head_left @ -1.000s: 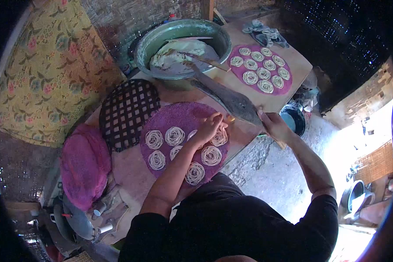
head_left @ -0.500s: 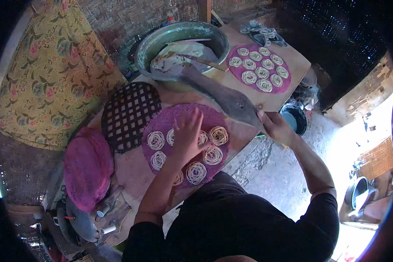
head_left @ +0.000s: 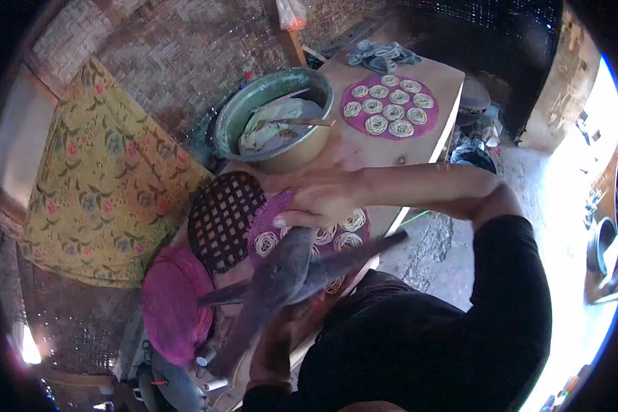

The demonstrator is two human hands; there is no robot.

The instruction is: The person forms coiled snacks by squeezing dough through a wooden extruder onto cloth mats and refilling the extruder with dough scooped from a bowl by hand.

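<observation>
A dark wooden tool (head_left: 281, 275), apparently a hand press, shows as long crossing pieces smeared by motion above the near pink mat (head_left: 271, 211). My right hand (head_left: 319, 197) reaches across the mat and seems closed around the tool's upper end. Beneath the crossing pieces is my left hand (head_left: 305, 306), blurred and largely covered, so its fingers cannot be made out. On the mat lie round nests of pale strands (head_left: 265, 244), partly hidden by my right hand and the tool.
A green basin (head_left: 225, 134) of pale dough with a stick across it stands at the back. Beside it lies another pink mat (head_left: 422, 127) with several nests. A black lattice tray (head_left: 226, 220), folded pink cloth (head_left: 176, 302) and grey rag (head_left: 381, 55) are also on the table.
My right hand has swung the wooden tool from the right to over the near mat. My left hand, spread above the nests before, has drawn back toward my body under the tool.
</observation>
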